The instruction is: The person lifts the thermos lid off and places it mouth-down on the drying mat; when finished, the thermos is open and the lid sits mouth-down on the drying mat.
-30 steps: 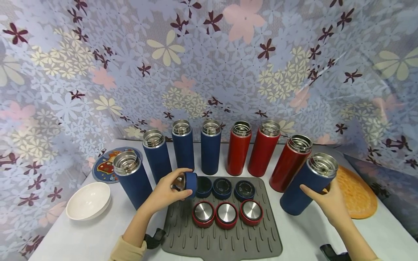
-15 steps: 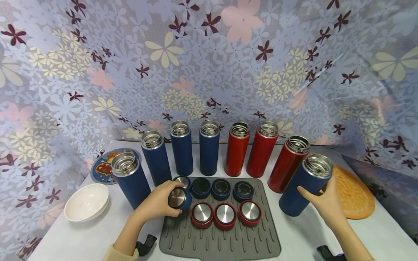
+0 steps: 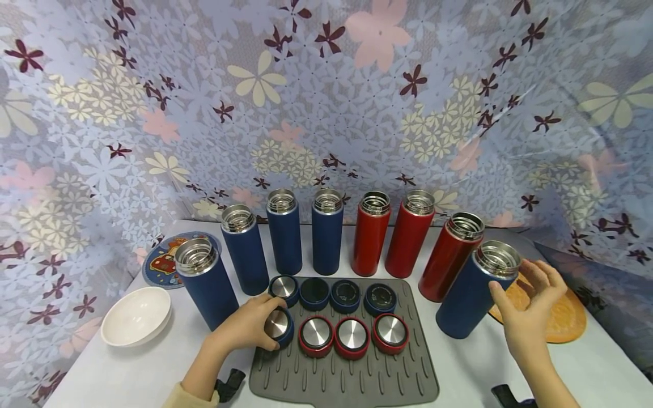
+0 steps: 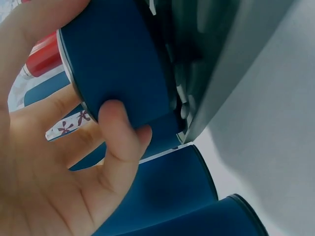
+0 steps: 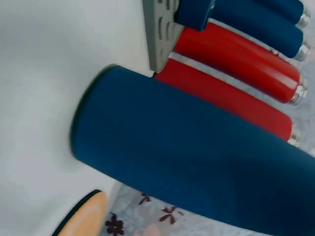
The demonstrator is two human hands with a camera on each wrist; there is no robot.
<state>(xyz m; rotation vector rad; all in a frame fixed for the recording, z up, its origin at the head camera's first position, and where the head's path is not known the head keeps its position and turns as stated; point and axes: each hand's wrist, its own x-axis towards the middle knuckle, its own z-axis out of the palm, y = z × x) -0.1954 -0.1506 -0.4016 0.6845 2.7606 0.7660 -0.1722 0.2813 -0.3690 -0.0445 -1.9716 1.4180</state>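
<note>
In the head view my left hand [image 3: 247, 326] grips a blue bottle lid [image 3: 278, 327], silver face up, at the left side of the grey drying mat [image 3: 347, 377]. The left wrist view shows thumb and fingers around this lid [image 4: 113, 54], low over the mat. My right hand [image 3: 530, 309] is beside a blue bottle [image 3: 465, 306], fingers spread and bent, holding nothing. That lidless bottle stands upright on the table; the right wrist view shows its body [image 5: 187, 147] with no hand around it. Beyond the gripped lid sits another silver-faced blue lid [image 3: 283, 289].
Three blue lids [image 3: 346, 296] lie dark face up on the mat, behind three red lids [image 3: 352, 337]. Lidless blue bottles [image 3: 284, 238] and red bottles [image 3: 371, 238] stand behind. A white bowl [image 3: 138, 317] and blue round mat [image 3: 160, 263] lie left, an orange disc [image 3: 568, 317] right.
My left hand has turned the blue lid from sideways to silver face up and brought it down to the mat. My right hand has released the blue bottle and drawn right.
</note>
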